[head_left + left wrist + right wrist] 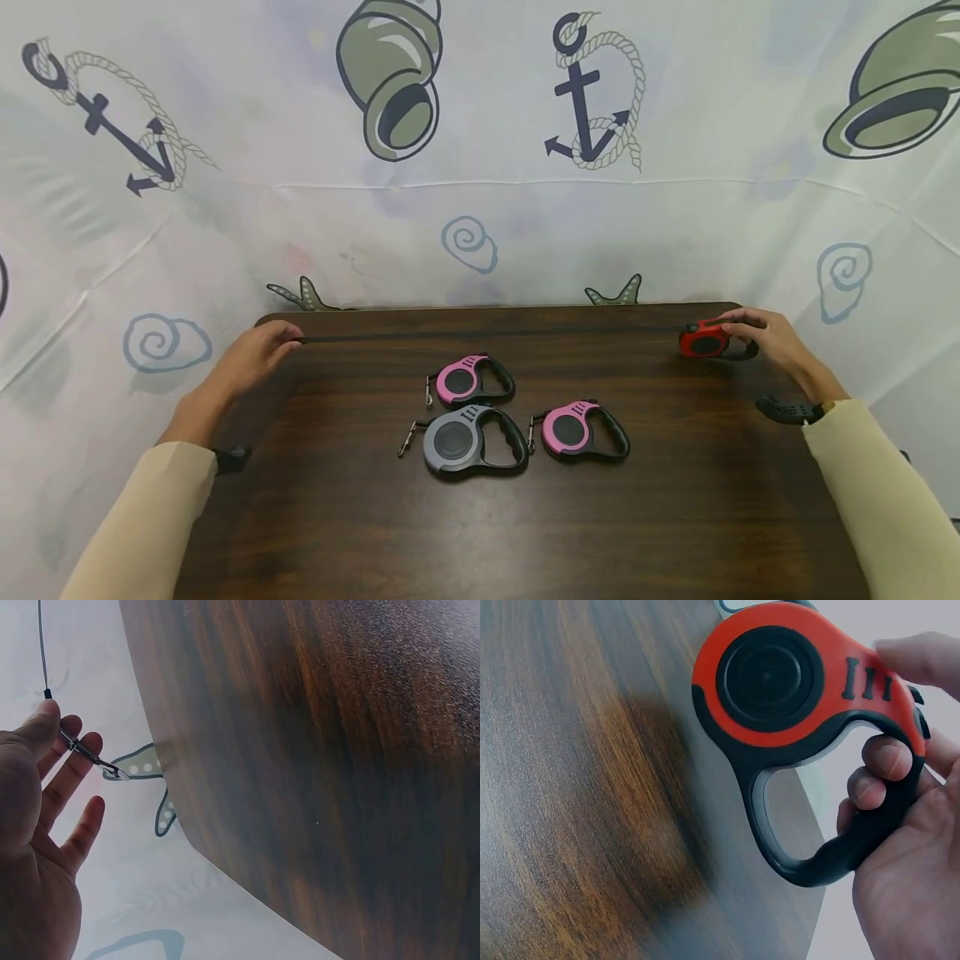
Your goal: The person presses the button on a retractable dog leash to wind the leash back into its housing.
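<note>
Head view, right hand: the right hand (772, 342) grips the red and black plastic retractable leash housing (705, 340) at the far right corner of the dark wood-grain table (675, 517), fingers curled through its handle.
Head view, left hand: the left hand (251, 357) sits at the far left corner and holds the end of the thin dark leash cord (487, 337), which runs taut along the table's far edge between the two hands (hands well apart, which keeps the cord stretched out).
Head view, rest: a small pink and black leash (472, 380), a grey and black leash (472, 442) and a second pink and black leash (581, 428) lie flat near the table middle, close together, clips to their left; a printed cloth with anchors and shells (480, 167) hangs behind.
Left wrist view: the metal snap clip (94, 759) lies across the fingertips (71, 727), pinned by the thumb; other fingers fairly straight and spread. The cord leaves upward from the clip, just off the table edge.
Right wrist view: the red housing is tilted, its round black hub facing the camera; fingers (881, 761) wrap the black loop handle, thumb on the top edge by the ridged button (whether it presses the button, cannot tell). Housing sits over the table's edge; contact with the wood cannot be told.
</note>
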{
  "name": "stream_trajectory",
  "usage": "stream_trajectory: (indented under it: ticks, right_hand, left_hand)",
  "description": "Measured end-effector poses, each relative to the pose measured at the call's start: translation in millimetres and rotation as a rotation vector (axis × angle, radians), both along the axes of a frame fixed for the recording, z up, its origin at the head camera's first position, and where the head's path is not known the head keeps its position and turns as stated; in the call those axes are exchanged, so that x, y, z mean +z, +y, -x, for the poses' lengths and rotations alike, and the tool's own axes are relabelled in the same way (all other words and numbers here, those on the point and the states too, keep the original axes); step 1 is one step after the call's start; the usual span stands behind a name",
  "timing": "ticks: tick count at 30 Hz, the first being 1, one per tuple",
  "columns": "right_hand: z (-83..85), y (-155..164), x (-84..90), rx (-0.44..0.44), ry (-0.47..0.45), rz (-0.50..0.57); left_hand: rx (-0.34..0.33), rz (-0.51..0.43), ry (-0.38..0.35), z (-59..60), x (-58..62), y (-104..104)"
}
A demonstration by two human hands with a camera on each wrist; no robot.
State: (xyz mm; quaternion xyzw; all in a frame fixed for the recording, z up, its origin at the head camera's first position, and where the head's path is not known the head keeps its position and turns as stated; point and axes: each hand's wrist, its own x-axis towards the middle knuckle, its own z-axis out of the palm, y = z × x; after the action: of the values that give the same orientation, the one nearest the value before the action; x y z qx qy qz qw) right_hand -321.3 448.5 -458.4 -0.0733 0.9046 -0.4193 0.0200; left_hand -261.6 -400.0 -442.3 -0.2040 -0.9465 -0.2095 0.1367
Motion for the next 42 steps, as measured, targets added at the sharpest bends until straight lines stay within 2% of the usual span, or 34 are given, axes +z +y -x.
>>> stream_trajectory:
  ticks: [8, 14, 21, 34, 42]
  right_hand:
    - [2.1, 2, 0.6, 0.048, -0.044, 0.450]
    - [1.0, -3, -0.4, 0.126, -0.103, 0.685]
    - [-2.0, -5, 2.2, 0.150, -0.083, 0.733]
    - [-8.4, 2, 7.3, 0.194, -0.114, 0.847]
    - [-7.5, 4, 5.3, 0.203, -0.075, 0.857]
  left_hand:
    - [-0.001, 0.002, 0.057, -3.3, -3.6, -7]
    - [0.012, 0.005, 0.043, -8.5, -0.6, -9]
    - [0.020, 0.011, 0.016, -11.6, 4.9, -11]
    - [0.037, -0.001, -0.056, -15.1, 10.6, -9]
    - [0.039, -0.003, -0.049, -17.0, 11.6, -9]
